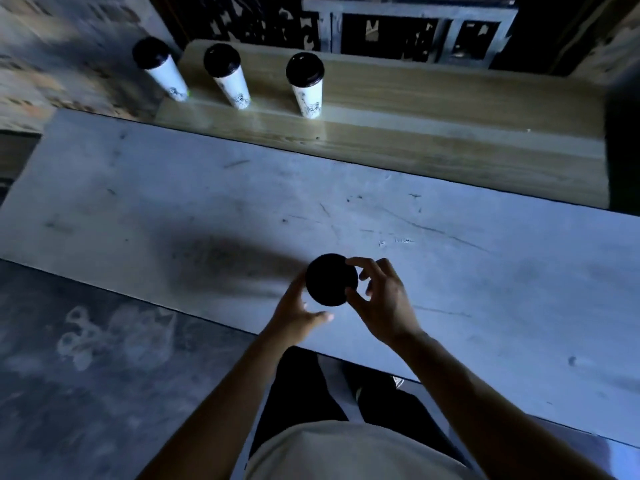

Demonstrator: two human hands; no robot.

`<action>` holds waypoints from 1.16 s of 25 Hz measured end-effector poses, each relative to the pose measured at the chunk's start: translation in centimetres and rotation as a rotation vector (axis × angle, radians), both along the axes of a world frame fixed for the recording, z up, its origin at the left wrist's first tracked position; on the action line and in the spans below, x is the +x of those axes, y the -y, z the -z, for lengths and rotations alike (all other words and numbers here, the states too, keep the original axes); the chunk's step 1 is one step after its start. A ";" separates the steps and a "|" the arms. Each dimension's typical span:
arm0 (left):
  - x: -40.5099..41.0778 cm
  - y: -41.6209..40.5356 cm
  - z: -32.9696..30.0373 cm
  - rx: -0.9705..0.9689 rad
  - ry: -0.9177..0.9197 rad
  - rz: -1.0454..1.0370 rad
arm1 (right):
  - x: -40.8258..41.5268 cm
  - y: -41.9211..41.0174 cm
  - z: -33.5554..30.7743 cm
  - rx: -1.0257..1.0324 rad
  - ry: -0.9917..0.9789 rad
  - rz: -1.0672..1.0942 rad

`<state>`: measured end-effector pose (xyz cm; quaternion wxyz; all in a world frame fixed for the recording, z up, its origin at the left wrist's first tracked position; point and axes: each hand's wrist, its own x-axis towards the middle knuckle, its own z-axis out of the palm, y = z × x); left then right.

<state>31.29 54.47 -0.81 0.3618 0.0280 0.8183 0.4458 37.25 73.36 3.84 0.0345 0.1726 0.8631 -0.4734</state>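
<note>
Head view: both hands meet at one lid, low over the near edge of the table.

We see the round black plastic lid (pixel 331 279) held above the scratched pale grey tabletop (pixel 173 202), well apart from the three white paper cups with black lids (pixel 306 86) on the wooden counter (pixel 433 109). Our right hand (pixel 381 303) pinches the lid's right rim between thumb and forefinger, with its other fingers spread loose. Our left hand (pixel 298 313) curves along the lid's left side with the thumb slack. The lid hides whatever is beneath it, so we cannot tell whether that hand grips anything. The likeliest slip, we judge, is a one-sided press (only the right rim is pinched), which would seat the lid crooked. A slack left hold could let whatever is underneath tip over the table edge towards our legs.
</note>
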 end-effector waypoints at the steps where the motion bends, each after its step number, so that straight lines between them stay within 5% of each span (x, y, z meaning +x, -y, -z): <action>1: -0.2 -0.9 -0.3 0.020 -0.024 0.016 | 0.2 0.3 -0.2 -0.002 0.017 0.024; 8: -1.2 -1.7 -3.7 -0.072 -0.497 0.333 | 1.2 -0.7 -1.6 -0.180 0.238 0.404; 14: 0.4 -0.1 -7.3 -0.281 -0.607 0.553 | 0.9 4.4 -3.7 -0.224 0.413 0.358; 17: 0.5 2.0 -7.5 -0.371 -0.748 0.605 | -0.1 6.5 -3.1 -0.544 0.453 0.565; 20: 0.8 3.3 -8.0 -0.429 -0.864 0.670 | -0.2 8.6 -3.4 -0.641 0.356 0.614; 29: 0.4 3.4 -9.6 -0.401 -0.851 0.649 | 0.2 8.9 -5.4 -0.320 0.263 0.381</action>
